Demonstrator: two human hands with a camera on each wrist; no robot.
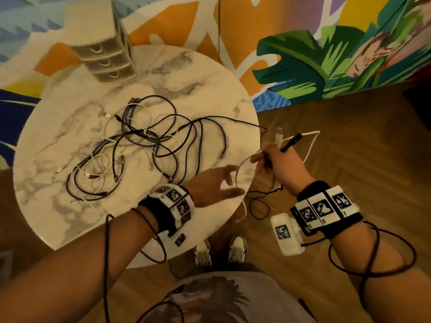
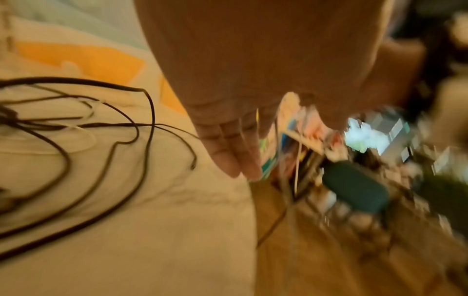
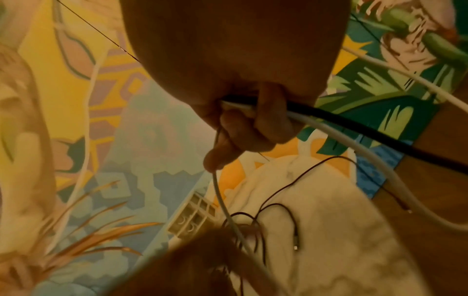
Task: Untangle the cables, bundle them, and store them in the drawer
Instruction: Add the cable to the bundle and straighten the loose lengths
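A white cable (image 1: 311,145) and a black cable (image 1: 290,142) are held together in the right hand (image 1: 277,164), whose fingers (image 3: 268,120) are curled round both, just off the edge of the worktop (image 1: 58,127). The white plug end stands up above those fingers, and a white loop hangs out beyond them. The left hand (image 1: 214,187) hovers close beside, its fingers (image 2: 235,154) straight, loosely spread and holding nothing; the white strand passes just ahead of their tips. The tangled cables (image 1: 140,145) lie on the worktop, well beyond both sets of fingers, with dark strands running from the pile toward the right hand. The drawer unit (image 1: 107,59) stands at the far edge, past the pile, its drawers apparently closed.

Risks are judged as follows: a hard pull could tighten knots or drag the pile over the edge, because the held cables appear not yet freed. The hanging slack could catch on the wrist leads.
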